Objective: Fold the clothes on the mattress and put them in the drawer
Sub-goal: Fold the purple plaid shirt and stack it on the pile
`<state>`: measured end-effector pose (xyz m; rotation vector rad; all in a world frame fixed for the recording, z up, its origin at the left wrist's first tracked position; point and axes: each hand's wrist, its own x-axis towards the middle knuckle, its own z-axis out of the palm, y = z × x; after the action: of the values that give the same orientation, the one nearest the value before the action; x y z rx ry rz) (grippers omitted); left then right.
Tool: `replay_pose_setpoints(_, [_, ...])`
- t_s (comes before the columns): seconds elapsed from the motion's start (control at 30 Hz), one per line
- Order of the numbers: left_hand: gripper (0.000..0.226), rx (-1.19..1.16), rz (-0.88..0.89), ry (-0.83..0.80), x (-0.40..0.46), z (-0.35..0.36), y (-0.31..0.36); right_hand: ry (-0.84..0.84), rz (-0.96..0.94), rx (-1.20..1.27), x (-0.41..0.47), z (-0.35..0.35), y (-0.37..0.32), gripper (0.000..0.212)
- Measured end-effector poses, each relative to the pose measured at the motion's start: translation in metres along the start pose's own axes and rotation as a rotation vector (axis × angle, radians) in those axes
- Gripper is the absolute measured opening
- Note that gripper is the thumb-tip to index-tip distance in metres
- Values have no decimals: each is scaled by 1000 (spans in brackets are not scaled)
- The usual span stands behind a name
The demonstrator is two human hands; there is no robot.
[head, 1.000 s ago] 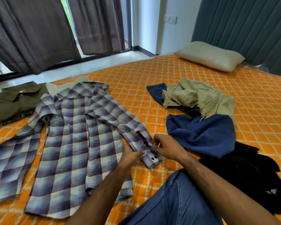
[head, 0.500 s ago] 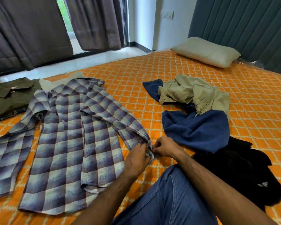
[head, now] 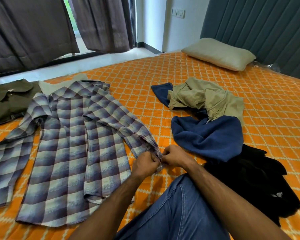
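The orange quilted mattress (head: 197,80) bears a plaid shirt (head: 68,144), olive shirt (head: 9,99), khaki (head: 206,97), blue (head: 210,137) and black clothes (head: 253,179), and a pillow (head: 218,53).

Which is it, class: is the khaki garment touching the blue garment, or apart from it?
Touching. The head view shows the khaki garment lying partly on top of the blue garment, overlapping it with no orange mattress visible between them.

forearms: bare, no sleeves | legs: blue denim jeans (head: 177,213), stitched seam

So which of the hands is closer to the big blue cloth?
The right hand. It grips the plaid sleeve cuff just beside the blue cloth; the left hand holds the cuff's other side, farther away.
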<state>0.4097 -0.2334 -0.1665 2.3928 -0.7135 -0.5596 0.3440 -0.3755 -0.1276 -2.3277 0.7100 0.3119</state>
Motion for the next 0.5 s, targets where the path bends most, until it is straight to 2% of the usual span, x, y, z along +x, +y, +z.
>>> replay_pose_setpoints(0.17, [14,-131,-20,18,1,-5,-8,-104,103,221,11,1,9,15])
replay_pose_setpoints(0.23, [18,-158,-33,37,-1,-5,-7,-119,99,225,11,2,11,16])
replay_pose_setpoints(0.37, [20,-184,-59,61,-2,-1,-5,-102,19,112,7,0,8,20])
replay_pose_setpoints(0.5, [19,-277,-96,45,-3,-1,-5,2,-127,152,-5,-2,1,6])
